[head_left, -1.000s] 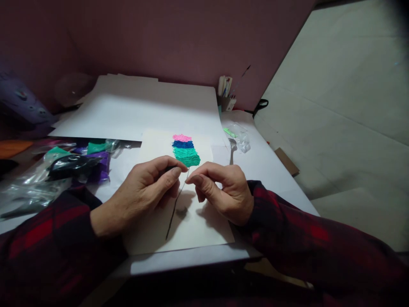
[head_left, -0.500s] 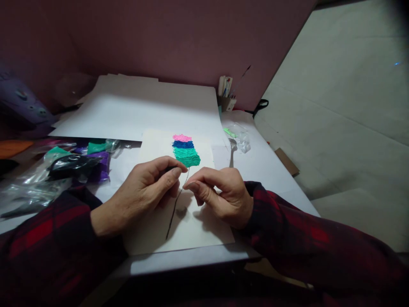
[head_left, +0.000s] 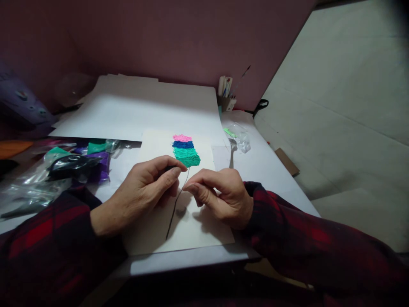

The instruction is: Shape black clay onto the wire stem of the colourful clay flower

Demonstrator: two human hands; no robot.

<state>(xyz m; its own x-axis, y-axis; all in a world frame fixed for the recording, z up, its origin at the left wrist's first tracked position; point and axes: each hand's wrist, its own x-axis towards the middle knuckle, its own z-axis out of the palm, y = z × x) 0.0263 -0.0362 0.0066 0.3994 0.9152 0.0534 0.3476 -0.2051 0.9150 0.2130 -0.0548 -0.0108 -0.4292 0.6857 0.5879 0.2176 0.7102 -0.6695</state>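
Two seemingly near-closed grips, left hand (head_left: 140, 194), right hand (head_left: 220, 196); contents, I cannot tell. Right has lowered, apparently working down the dark line (head_left: 173, 209).

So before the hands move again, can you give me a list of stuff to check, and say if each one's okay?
1. Paper sheet under both hands: ok.
2. Plastic bags off the sheet: ok, they lie to its left.
3. Fork off the sheet: ok, it lies to its right.
4. Left hand not touching the green band: cannot tell; its fingertips look very close.
5. Right hand away from the thin black line: not ok, its fingertips are right at it.
6. Something pinched in the right fingertips: cannot tell.
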